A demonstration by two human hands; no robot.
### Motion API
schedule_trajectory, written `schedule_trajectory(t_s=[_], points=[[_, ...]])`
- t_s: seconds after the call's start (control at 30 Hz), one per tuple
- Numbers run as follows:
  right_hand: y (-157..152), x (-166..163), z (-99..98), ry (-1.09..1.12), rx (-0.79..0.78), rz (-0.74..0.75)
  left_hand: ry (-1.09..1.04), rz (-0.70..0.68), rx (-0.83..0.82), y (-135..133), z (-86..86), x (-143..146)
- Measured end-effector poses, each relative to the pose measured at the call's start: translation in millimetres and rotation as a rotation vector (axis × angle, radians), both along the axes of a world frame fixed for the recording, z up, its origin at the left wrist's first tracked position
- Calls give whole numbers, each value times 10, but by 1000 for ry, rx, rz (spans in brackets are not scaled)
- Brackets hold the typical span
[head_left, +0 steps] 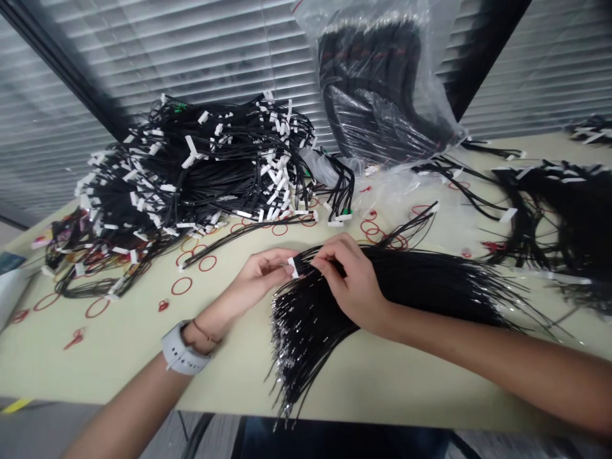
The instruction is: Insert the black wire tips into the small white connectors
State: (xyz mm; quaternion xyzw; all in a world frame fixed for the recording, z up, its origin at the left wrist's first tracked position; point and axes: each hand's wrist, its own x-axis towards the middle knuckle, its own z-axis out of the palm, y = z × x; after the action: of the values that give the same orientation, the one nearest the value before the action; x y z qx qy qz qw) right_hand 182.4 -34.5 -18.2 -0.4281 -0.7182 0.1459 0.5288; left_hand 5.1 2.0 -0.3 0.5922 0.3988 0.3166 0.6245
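lying fanned on the smooth table (229,370), black wires (421,277) are silvery-tipped; by their left ends, a blocky white connector (293,268) is pinched by the left hand (262,273), slender wires (306,259) by the right hand (351,284).

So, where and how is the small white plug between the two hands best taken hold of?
Probably by the white body of the plug, pinched between thumb and finger from the left, as the left hand does. Black wires run from its right side, where the right hand works, so the left seems the freer side.
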Motion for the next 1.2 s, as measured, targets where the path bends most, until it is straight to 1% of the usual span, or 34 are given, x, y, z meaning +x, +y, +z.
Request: schedule_trajectory(t_s=[0.07,0.17,0.27,0.37,0.43,0.6,0.83,1.0,1.1,1.2], points=[[2,26,-14,9,32,62,8,5,7,14,8,-6],[7,28,-59,-88,71,109,12,-20,20,19,19,-14],[6,7,-87,-230,99,97,18,-27,24,16,30,-16],[2,-2,-80,-320,100,37,5,-24,20,12,40,-9],[3,2,-71,-319,98,-1,-3,-29,22,8,46,-3],[12,14,-87,-313,127,-13,16,-38,35,-5,59,2],[4,19,-119,-328,127,-23,34,-20,40,-14,86,9],[-6,19,-119,-298,129,-77,52,-7,55,-3,71,7],[-1,35,-127,-325,136,-65,55,-5,58,1,62,3],[11,63,-126,-353,192,-22,54,-1,55,-2,60,2]])
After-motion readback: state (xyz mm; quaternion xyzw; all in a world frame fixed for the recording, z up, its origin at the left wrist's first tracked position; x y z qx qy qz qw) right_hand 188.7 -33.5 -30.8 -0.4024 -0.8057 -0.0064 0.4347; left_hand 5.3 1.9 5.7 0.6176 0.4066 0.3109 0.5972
